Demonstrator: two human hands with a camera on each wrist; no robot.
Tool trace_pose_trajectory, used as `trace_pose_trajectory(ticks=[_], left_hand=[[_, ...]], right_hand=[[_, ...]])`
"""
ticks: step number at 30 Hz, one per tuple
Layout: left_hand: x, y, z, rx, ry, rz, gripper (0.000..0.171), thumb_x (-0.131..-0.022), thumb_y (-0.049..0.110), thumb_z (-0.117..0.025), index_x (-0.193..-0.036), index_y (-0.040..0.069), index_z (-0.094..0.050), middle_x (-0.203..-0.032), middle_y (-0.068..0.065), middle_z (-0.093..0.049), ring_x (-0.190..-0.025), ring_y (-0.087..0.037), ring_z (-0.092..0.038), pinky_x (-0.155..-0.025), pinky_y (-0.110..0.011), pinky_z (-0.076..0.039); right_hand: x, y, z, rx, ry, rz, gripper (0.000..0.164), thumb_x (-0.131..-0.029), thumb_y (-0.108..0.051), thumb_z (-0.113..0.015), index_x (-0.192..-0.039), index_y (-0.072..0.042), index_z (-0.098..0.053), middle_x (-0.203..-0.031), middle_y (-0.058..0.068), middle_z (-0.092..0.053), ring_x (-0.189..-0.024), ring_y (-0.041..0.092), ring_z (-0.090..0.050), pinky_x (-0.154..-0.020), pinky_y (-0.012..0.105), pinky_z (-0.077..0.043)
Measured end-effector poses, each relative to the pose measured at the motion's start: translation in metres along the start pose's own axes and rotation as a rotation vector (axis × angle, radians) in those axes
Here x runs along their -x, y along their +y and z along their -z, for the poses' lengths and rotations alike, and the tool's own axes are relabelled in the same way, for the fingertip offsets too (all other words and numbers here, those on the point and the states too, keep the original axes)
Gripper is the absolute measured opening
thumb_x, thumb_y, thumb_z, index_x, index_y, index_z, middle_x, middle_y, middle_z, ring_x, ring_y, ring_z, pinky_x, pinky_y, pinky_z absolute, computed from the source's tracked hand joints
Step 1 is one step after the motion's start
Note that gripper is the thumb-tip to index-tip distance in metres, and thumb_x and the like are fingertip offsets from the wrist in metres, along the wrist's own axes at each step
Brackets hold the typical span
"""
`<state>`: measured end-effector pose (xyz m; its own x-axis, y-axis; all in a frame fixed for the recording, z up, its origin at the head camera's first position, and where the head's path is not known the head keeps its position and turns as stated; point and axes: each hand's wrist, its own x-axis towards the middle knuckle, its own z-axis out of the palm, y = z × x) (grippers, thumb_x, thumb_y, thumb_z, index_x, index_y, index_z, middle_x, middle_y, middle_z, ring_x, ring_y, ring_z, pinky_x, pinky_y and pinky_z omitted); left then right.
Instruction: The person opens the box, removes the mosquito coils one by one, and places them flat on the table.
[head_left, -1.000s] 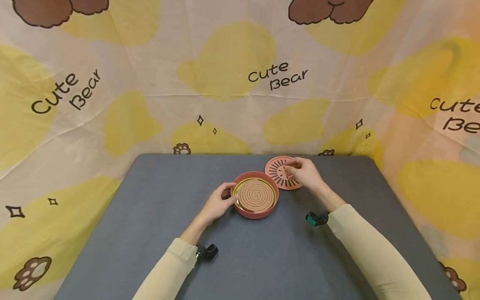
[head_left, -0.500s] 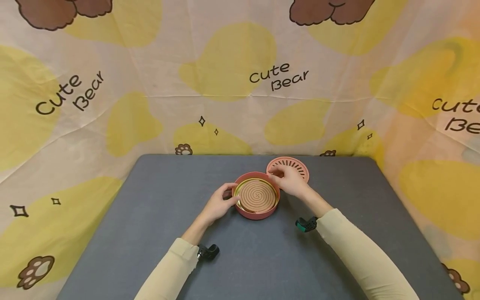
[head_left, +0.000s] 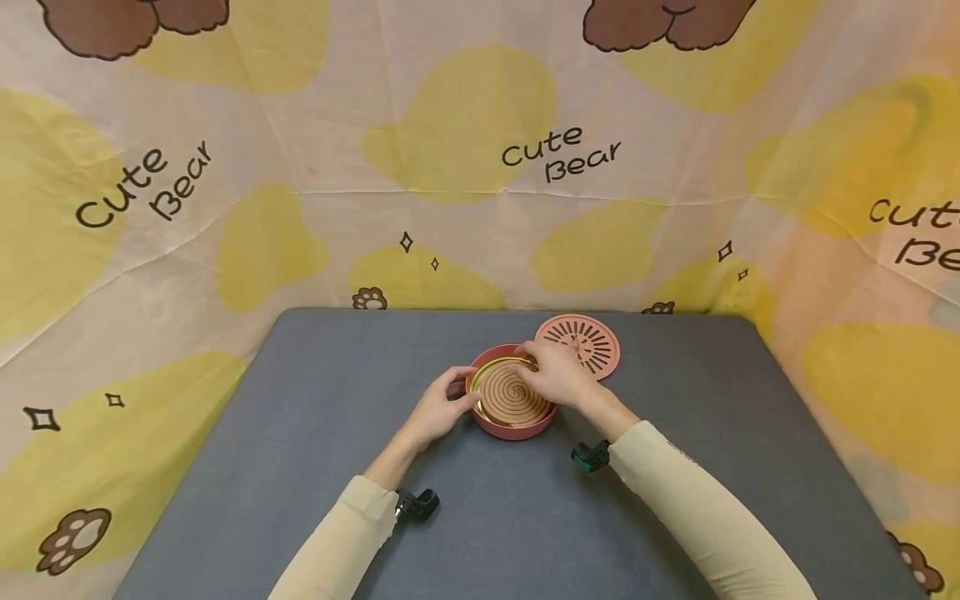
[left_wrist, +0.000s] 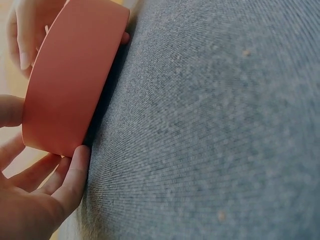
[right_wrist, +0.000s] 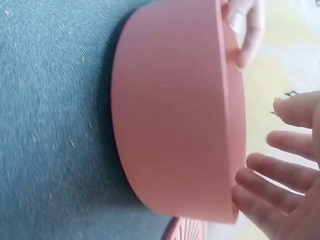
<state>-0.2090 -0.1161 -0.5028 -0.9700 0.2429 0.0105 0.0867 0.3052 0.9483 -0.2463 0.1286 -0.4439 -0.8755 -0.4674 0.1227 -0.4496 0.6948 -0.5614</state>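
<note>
A round pink mosquito coil box (head_left: 513,432) stands on the grey table, with a gold tray (head_left: 484,372) and a brown mosquito coil (head_left: 504,398) inside. My left hand (head_left: 437,406) holds its left side, thumb at the rim; in the left wrist view the fingers (left_wrist: 72,185) lie against the pink wall (left_wrist: 75,75). Over the right part of the coil hovers my right hand (head_left: 561,375), hiding some of it. The right wrist view has this hand (right_wrist: 285,190) with fingers spread and bent a little, nothing between them, beside the box rim.
A pink slotted lid (head_left: 606,350) lies flat on the table (head_left: 360,358), behind and right of the box. Patterned cloth (head_left: 450,125) hangs behind and at both sides. Each wrist wears a dark camera band (head_left: 417,504).
My right hand has moved left from above the lid to above the coil, uncovering the lid. The left hand stays at the box, which has not visibly moved.
</note>
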Motion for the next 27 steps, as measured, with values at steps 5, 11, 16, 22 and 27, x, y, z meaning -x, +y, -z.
trace_pose_trajectory(ticks=[5, 11, 16, 22, 27], left_hand=[[0.0, 0.0, 0.0, -0.008, 0.003, -0.006, 0.043, -0.099, 0.02, -0.07, -0.139, 0.011, -0.059, -0.138, -0.011, -0.059, -0.127, -0.033, -0.057, -0.092, -0.05, -0.052], [0.001, 0.0, -0.001, -0.013, 0.003, -0.003, 0.044, -0.099, 0.021, -0.07, -0.14, 0.011, -0.058, -0.138, -0.011, -0.058, -0.127, -0.033, -0.056, -0.093, -0.05, -0.052], [0.001, 0.0, -0.001, -0.011, 0.001, -0.004, 0.045, -0.099, 0.021, -0.069, -0.141, 0.011, -0.057, -0.139, -0.012, -0.058, -0.128, -0.034, -0.056, -0.092, -0.05, -0.052], [0.001, -0.001, 0.0, -0.028, 0.005, 0.004, 0.044, -0.1, 0.022, -0.069, -0.141, 0.013, -0.057, -0.141, -0.01, -0.057, -0.128, -0.033, -0.055, -0.092, -0.047, -0.052], [0.002, 0.0, 0.001, -0.013, -0.004, 0.001, 0.045, -0.1, 0.022, -0.068, -0.142, 0.012, -0.057, -0.139, -0.011, -0.058, -0.127, -0.032, -0.056, -0.091, -0.046, -0.053]], right_hand=[[-0.004, -0.002, -0.01, 0.078, -0.027, -0.026, 0.045, -0.101, -0.038, -0.063, -0.13, -0.004, -0.066, -0.126, 0.014, -0.063, -0.119, 0.031, -0.058, -0.099, 0.05, -0.047], [-0.009, -0.002, -0.016, 0.122, -0.058, -0.05, 0.05, -0.102, -0.042, -0.061, -0.135, -0.004, -0.061, -0.128, 0.016, -0.063, -0.121, 0.032, -0.059, -0.1, 0.051, -0.047], [-0.013, -0.004, -0.018, 0.12, -0.104, -0.077, 0.05, -0.102, -0.04, -0.061, -0.137, -0.005, -0.059, -0.13, 0.016, -0.065, -0.121, 0.033, -0.061, -0.099, 0.051, -0.048], [-0.014, -0.005, -0.02, 0.122, -0.12, -0.09, 0.051, -0.1, -0.041, -0.065, -0.136, -0.006, -0.061, -0.131, 0.016, -0.063, -0.12, 0.032, -0.06, -0.099, 0.051, -0.048], [-0.011, -0.006, -0.022, 0.141, -0.11, -0.065, 0.049, -0.097, -0.04, -0.07, -0.131, -0.006, -0.064, -0.125, 0.015, -0.064, -0.116, 0.031, -0.061, -0.096, 0.049, -0.049]])
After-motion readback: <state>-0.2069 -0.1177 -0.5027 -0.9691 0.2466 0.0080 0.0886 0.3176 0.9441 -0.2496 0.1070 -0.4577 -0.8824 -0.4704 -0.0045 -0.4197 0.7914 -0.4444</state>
